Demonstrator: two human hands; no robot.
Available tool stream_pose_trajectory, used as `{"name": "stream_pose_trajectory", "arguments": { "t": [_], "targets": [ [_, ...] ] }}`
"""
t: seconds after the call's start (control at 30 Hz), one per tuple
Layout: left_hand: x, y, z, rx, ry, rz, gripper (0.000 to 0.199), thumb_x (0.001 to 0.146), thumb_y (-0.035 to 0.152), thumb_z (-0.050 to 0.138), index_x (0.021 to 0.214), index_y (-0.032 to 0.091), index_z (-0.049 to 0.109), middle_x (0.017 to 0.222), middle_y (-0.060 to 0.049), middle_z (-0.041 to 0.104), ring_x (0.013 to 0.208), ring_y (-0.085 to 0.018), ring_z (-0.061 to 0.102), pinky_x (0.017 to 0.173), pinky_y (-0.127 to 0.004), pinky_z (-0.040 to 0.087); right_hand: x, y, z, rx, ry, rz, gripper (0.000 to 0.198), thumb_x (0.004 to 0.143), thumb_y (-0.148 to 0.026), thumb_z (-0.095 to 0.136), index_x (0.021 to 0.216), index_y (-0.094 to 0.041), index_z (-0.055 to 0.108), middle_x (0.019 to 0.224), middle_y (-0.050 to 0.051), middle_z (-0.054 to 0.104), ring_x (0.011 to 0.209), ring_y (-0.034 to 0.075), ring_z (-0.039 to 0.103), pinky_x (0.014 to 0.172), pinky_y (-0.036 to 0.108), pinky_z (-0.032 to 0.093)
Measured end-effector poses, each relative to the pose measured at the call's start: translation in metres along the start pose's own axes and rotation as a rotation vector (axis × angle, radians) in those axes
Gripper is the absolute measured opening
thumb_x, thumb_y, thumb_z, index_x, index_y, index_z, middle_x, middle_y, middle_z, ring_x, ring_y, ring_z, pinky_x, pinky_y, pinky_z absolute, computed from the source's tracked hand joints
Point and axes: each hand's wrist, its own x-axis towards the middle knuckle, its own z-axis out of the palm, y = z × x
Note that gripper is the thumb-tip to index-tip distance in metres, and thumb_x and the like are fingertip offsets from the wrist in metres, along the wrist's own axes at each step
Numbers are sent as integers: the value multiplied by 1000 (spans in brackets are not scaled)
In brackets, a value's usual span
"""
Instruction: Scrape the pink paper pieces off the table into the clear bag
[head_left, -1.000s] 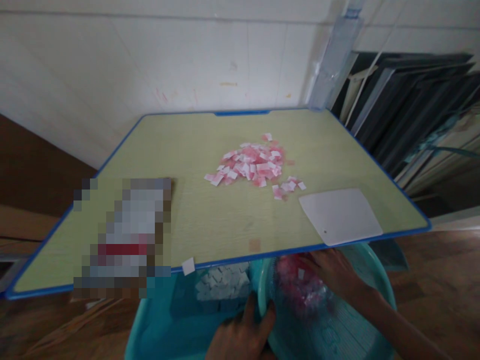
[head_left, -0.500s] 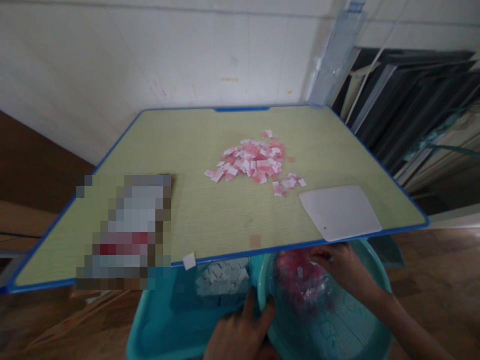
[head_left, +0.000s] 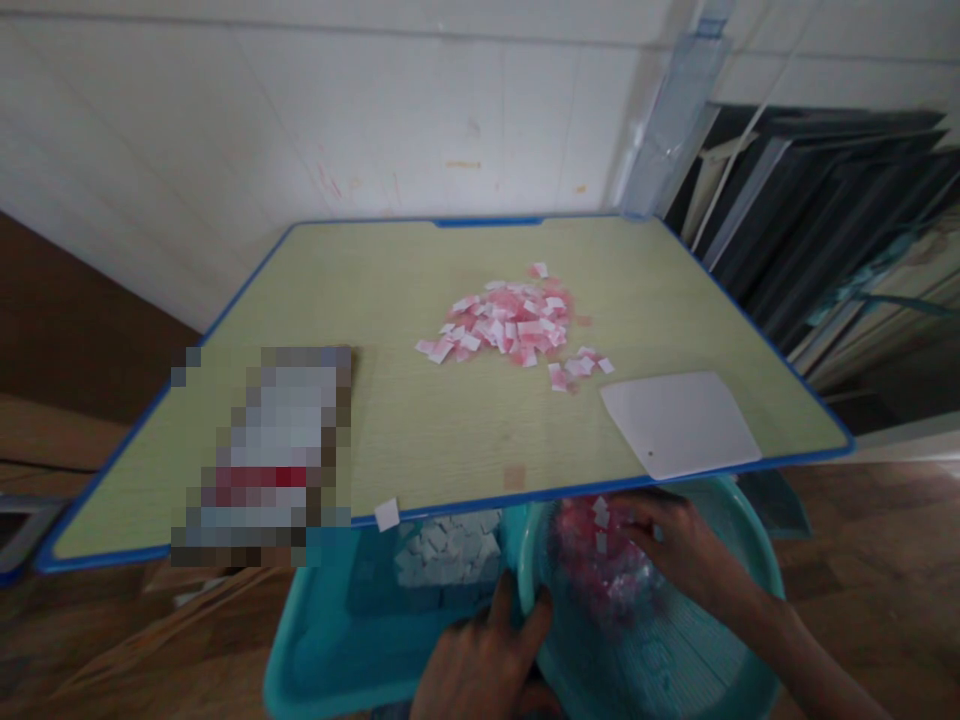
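My left hand is at the near left wall of a round teal basket, its thumb and fingers on either side of the rim. Inside that basket lies a heap of small pink plastic pieces, with a few white squares on top. My right hand reaches into the basket from the right, fingers curled together at the upper side of the heap, partly below the board's edge. What they pinch, if anything, is hidden. Left of the basket, a teal tub contains many white square pieces.
A blue-edged yellowish board overhangs both containers. On it lie a pile of pink-and-white pieces, a white scraper-like sheet and a blurred-out rectangular object. One white square rests at the front edge. Dark panels lean at right.
My right hand has shifted slightly and its fingers have curled in over the pink heap, where another white square now shows. My left hand stays on the rim. The view has moved a little.
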Motion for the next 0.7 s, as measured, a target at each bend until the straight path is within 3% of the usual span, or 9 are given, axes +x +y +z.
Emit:
{"name": "stream_pose_trajectory", "arguments": {
  "t": [0.3, 0.57, 0.7],
  "targets": [
    [1, -1, 3, -15, -14, -5, 71, 66, 28, 73, 130, 33, 43, 134, -21, 46, 83, -29, 66, 70, -40, 55, 12, 6, 23, -41, -1, 55, 34, 69, -14, 52, 102, -20, 63, 90, 9, 69, 85, 24, 64, 73, 36, 49],
    [0, -1, 3, -4, 17, 9, 70, 65, 28, 74, 128, 31, 45, 131, -22, 48, 80, -29, 66, 67, -41, 56, 14, 12, 29, -29, -7, 59, 9, 73, -18, 52, 73, -21, 60, 67, 4, 65, 66, 20, 61, 62, 33, 46],
    [-1, 0, -1, 5, 4, -9, 69, 65, 28, 74, 128, 32, 45, 131, -21, 49, 82, -28, 66, 69, -40, 56, 13, 8, 21, 16, -10, 57, 14, 75, -18, 50, 64, -19, 59, 59, 3, 62, 57, 17, 57, 57, 30, 42]
  ]
}}
